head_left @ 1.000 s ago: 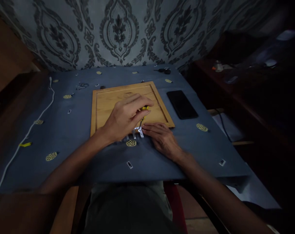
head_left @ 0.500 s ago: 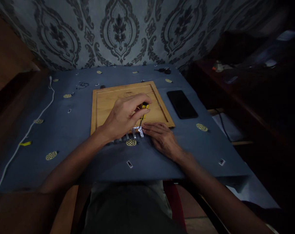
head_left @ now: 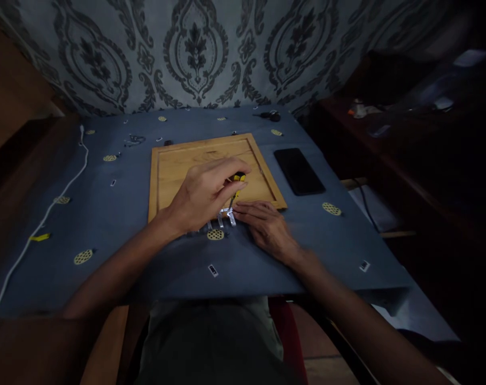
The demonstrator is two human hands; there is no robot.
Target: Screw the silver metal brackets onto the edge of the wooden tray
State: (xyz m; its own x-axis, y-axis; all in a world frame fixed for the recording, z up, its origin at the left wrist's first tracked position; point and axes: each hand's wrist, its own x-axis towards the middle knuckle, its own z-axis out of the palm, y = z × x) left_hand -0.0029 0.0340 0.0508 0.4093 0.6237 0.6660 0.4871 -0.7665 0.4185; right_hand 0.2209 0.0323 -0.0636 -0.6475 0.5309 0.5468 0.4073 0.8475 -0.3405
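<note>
My left hand (head_left: 205, 193) is closed round the black-and-yellow handle of a screwdriver (head_left: 238, 184), held nearly upright. Its tip meets a shiny metal rail with hooks (head_left: 226, 215) along the near edge of a framed wooden board (head_left: 267, 176). Several hooks stick out towards me over the tablecloth; my left hand and wrist hide part of the rail. Just right of the screwdriver tip, my right hand (head_left: 267, 227) lies flat with fingers stretched out, its fingertips at the rail's end and the board's near edge.
A black smartphone (head_left: 299, 171) lies right of the board on the blue tablecloth (head_left: 146, 278). A white cable (head_left: 62, 195) with a yellow tag (head_left: 40, 237) runs down the left side. At the back are a small dark object with a cord (head_left: 272, 115) and a thin coiled wire (head_left: 134, 140).
Both hands stay at the rail, with the screwdriver in the same spot. Only a slight leftward shift of the whole view shows.
</note>
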